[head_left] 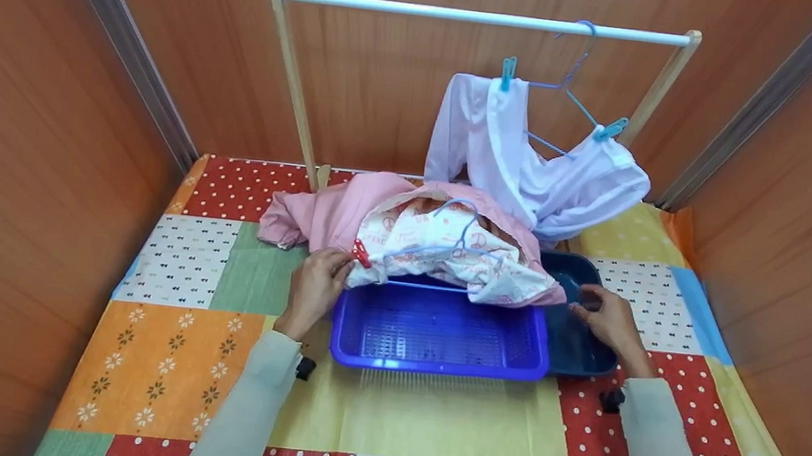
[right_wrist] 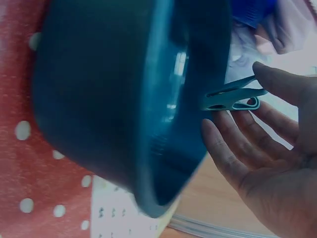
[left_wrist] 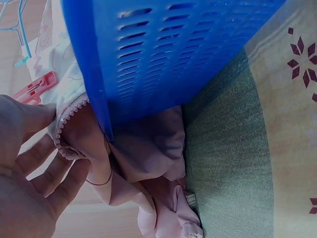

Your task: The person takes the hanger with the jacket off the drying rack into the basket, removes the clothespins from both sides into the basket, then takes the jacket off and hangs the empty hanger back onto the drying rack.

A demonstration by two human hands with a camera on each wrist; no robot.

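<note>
A pink jacket with a white printed lining lies over the back of a blue basket. A light blue hanger rests on the lining, and a red clothespin is clipped at its left end. My left hand holds the jacket's edge beside that clothespin; the left wrist view shows the zipper teeth between thumb and fingers. Over a dark teal tub, my right hand pinches a teal clothespin between thumb and fingers.
Behind the basket stands a rack with a white rail. From it hangs a white shirt, held to a hanger by teal clothespins. Wooden panels rise on both sides and behind. A patchwork cloth covers the surface.
</note>
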